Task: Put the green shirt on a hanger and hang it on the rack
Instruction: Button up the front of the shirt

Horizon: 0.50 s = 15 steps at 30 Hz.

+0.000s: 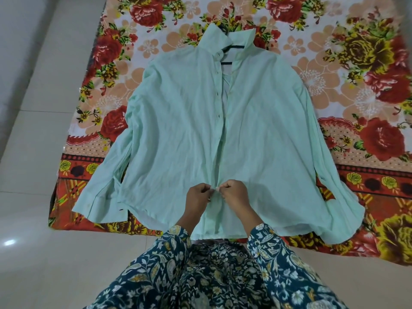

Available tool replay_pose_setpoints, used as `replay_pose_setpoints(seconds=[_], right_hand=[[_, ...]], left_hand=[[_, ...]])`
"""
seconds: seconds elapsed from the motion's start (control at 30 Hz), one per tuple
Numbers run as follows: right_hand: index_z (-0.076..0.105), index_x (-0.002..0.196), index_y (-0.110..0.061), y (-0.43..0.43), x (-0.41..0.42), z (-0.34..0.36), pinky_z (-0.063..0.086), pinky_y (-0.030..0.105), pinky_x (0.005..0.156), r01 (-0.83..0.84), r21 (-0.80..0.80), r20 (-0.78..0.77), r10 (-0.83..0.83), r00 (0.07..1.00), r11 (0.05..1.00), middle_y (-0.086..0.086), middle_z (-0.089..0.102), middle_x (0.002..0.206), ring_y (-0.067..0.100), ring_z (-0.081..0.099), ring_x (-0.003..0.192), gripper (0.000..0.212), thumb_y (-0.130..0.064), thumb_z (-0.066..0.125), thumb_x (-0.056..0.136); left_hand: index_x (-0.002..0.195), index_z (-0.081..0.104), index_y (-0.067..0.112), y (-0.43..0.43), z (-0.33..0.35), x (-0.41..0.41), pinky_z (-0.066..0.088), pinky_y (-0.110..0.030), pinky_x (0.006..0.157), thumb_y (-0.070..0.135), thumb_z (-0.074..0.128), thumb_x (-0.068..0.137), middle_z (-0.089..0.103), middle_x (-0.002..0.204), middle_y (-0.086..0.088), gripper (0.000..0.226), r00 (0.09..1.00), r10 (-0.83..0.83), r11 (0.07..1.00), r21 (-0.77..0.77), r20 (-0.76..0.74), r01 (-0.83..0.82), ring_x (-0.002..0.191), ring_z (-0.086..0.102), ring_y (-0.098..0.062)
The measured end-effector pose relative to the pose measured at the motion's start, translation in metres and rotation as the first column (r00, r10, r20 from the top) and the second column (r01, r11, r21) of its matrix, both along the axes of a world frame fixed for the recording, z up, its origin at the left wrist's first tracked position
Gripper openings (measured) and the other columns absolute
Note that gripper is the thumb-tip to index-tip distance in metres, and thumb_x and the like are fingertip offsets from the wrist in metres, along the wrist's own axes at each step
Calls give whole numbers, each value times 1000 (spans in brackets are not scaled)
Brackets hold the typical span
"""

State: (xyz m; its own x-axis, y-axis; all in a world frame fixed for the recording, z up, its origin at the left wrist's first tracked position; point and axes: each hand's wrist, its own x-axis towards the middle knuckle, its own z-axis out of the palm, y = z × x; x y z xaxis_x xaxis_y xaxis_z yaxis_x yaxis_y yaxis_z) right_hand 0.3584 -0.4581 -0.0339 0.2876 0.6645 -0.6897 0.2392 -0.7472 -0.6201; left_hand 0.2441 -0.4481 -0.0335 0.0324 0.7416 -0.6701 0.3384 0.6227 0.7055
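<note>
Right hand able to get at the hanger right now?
Probably not yet: right hand pinches the green shirt near its hem; the hanger sits inside the far collar, mostly covered.

Even soft indoor light, lamp glare on floor tile (10, 242), wide-angle edge warp.

floor (33, 152): tiled | floral sheet (356, 85): spread on floor | green shirt (178, 130): flat on sheet

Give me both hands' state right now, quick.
Left hand: pinching the green shirt at its front opening.
Right hand: pinching the green shirt at the same spot.
</note>
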Motion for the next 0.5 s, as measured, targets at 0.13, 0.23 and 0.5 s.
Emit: replay_pose_setpoints(seconds=[0.13, 0.23, 0.5], right_hand=[[66, 76, -5, 0, -1, 2, 41, 25, 59, -71, -4, 70, 71, 995, 997, 0, 59, 69, 18, 54, 70, 13, -14, 59, 84], [66, 82, -5, -1, 0, 3, 40, 24, 60, -128, -19, 129, 129, 983, 992, 5, 64, 81, 17, 55, 73, 14, -12, 54, 85], [61, 70, 1, 2, 4, -2, 49, 35, 61, -79, -37, 38, 81, 996, 996, 11, 60, 67, 22, 54, 64, 17, -12, 59, 81]], left_hand=[[68, 62, 8, 0, 1, 0, 48, -20, 60, -1, 57, 86, 57, 62, -5, 20, 998, 43, 999, -30, 35, -42, 59, 52, -14], [74, 66, 6, 0, 3, 0, 51, -17, 62, 5, 55, 89, 61, 67, -6, 18, 996, 20, 999, -45, 84, -17, 63, 57, -14], [70, 61, 7, 7, 4, -1, 53, -21, 59, 9, 62, 86, 61, 57, 0, 16, 963, 133, 977, -192, 234, -89, 57, 59, -12]])
